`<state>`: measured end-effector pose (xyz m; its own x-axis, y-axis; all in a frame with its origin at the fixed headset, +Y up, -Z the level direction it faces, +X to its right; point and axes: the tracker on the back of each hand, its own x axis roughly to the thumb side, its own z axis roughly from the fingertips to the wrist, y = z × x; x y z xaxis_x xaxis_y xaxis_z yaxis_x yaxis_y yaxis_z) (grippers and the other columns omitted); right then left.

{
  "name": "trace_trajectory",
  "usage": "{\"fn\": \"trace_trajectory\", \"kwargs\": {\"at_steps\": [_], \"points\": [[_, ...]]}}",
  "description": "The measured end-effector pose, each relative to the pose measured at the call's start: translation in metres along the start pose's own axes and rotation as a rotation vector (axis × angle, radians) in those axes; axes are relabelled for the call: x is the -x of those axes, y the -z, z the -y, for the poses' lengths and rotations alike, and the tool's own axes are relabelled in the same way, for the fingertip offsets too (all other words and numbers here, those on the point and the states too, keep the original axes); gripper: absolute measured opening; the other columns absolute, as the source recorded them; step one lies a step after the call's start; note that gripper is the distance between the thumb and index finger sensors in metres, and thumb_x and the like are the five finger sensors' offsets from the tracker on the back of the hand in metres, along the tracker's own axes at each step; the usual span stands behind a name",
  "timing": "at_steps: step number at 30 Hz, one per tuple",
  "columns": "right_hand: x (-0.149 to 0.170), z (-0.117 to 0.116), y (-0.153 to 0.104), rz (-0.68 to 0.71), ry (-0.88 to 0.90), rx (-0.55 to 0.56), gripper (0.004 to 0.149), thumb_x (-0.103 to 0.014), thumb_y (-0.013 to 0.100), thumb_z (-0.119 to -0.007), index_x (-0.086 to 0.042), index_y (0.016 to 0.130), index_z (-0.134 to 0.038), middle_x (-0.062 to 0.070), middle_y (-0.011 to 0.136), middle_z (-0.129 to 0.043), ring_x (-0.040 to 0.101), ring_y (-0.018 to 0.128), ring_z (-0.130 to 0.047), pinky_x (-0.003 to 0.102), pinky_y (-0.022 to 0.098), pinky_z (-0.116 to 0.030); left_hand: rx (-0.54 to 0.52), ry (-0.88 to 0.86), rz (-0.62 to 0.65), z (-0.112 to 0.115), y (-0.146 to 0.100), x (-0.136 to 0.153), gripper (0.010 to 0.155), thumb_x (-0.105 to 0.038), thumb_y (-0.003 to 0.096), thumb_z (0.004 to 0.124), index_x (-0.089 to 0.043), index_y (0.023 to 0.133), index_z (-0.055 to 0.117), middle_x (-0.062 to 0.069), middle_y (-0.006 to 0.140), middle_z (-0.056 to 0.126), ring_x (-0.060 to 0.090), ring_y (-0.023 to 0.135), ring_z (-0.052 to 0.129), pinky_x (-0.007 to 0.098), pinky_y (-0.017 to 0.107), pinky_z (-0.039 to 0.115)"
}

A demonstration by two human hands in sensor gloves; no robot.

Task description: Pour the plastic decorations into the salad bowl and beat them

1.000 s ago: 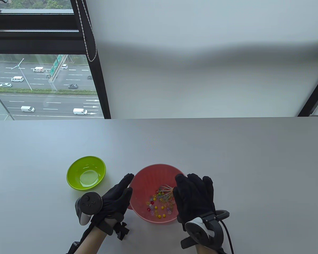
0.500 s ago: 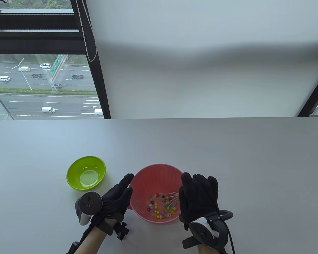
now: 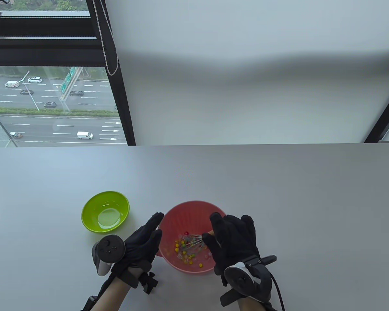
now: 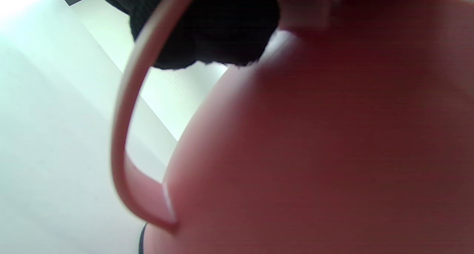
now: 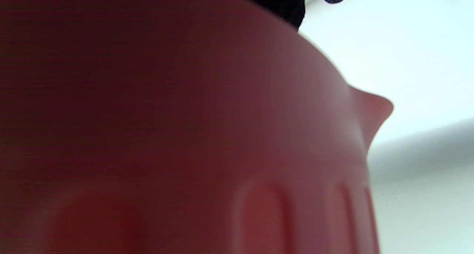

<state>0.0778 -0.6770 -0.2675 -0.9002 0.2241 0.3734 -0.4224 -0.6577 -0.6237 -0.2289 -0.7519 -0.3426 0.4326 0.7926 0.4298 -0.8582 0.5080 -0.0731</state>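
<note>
Grey matte tabletop (image 3: 246, 181) under a window overlooking a highway. Landmark: round pink plastic salad bowl (image 3: 181, 213), near the table's front edge. Small multicoloured plastic decorations (image 3: 181, 247) lie scattered on the bowl's floor. Wire whisk (image 3: 194, 242) head sits among them, inside the bowl. Right hand (image 3: 235, 238), black glove, fingers curled round the whisk handle over the bowl's right rim. Left hand (image 3: 144, 243), fingers straight, presses flat against the bowl's left outer wall. Lime-green plastic bowl (image 3: 94, 223) stands left of the salad bowl, apart.
</note>
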Motion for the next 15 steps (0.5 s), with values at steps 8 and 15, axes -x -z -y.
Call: {"fn": "trace_trajectory", "kwargs": {"at_steps": [8,15], "points": [[-0.0031,0.0003,-0.0013,0.013,-0.043,0.034,0.065,-0.055,0.059,-0.074,-0.041,0.112,-0.038,-0.015,0.095,-0.077,0.021,0.096,-0.068,0.053,0.08,-0.04,0.0,-0.002,-0.001,0.0,-0.0002,-0.0001,0.069,-0.067,0.0557,0.054,-0.025,0.111,0.056,-0.002,0.052,0.093,0.031,0.061,0.09,0.058,0.075,0.054],[0.0024,0.0056,-0.0007,-0.007,-0.05,0.063,0.062,-0.054,0.06,-0.069,-0.041,0.112,-0.036,-0.014,0.093,-0.075,0.022,0.096,-0.065,0.053,0.08,-0.038,0.0,-0.002,-0.001,0.0,-0.0001,0.0,0.069,-0.067,0.0557,0.054,-0.025,0.11,0.056,-0.002,0.052,0.093,0.031,0.061,0.09,0.058,0.075,0.054]]}}
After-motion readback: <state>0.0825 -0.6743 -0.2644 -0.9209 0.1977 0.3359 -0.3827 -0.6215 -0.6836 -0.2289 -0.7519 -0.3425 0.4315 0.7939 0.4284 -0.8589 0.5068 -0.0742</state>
